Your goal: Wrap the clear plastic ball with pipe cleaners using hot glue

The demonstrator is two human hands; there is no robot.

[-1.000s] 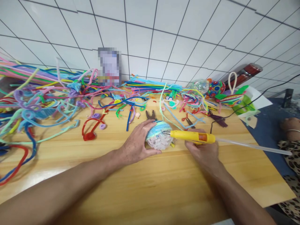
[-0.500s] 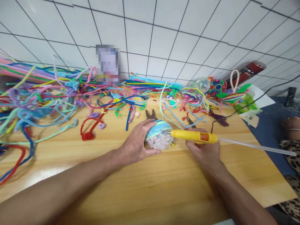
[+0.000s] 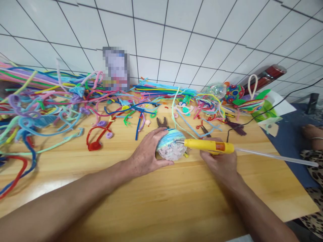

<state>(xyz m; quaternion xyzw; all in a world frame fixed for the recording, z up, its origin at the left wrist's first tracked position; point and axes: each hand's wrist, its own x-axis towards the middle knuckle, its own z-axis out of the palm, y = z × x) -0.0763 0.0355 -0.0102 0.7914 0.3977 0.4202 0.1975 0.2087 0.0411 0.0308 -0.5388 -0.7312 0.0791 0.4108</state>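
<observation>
Between both hands, a part-wrapped ball (image 3: 173, 151) is cupped on its left by the left hand (image 3: 145, 154), seemingly to steady it, while right of it the right hand (image 3: 222, 163) grips a yellow glue gun (image 3: 202, 145), apparently levelled so the nozzle (image 3: 180, 141) meets the blue strands' (image 3: 174, 135) edge. Just beyond the ball lie pliers (image 3: 162, 123); farther back, pipe cleaners (image 3: 164, 90), probably set aside for working room.

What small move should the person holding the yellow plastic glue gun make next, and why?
Perhaps the right hand should lightly squeeze the yellow plastic glue gun: its metal tip is at the border between the blue-and-green wrapping and the unwrapped, whitish part of the round ball, which the left hand holds.
</observation>
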